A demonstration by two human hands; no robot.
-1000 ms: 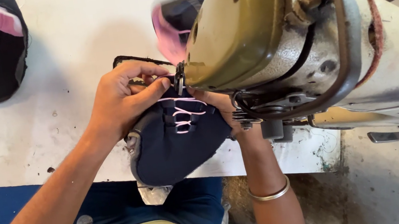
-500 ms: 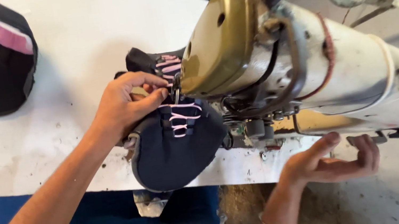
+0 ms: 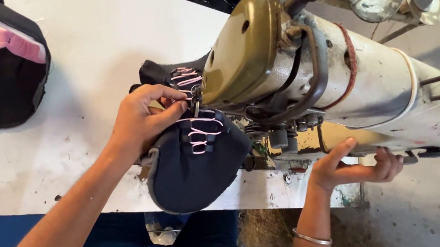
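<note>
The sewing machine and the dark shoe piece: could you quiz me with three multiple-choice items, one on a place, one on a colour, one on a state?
1. Where is the left hand?
A. on the shoe upper by the needle
B. on the floor
C. on the thread spools

2. What colour are the upper's laces?
A. green
B. pink
C. yellow

3. How is the right hand?
A. clenched on scissors
B. open, palm up, under the sewing machine
C. out of view

Answers: A, its fingers pinch there; B, pink loops show; B, nothing lies in it.

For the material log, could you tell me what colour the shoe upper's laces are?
Pink laces, clearest in the head view.
</note>
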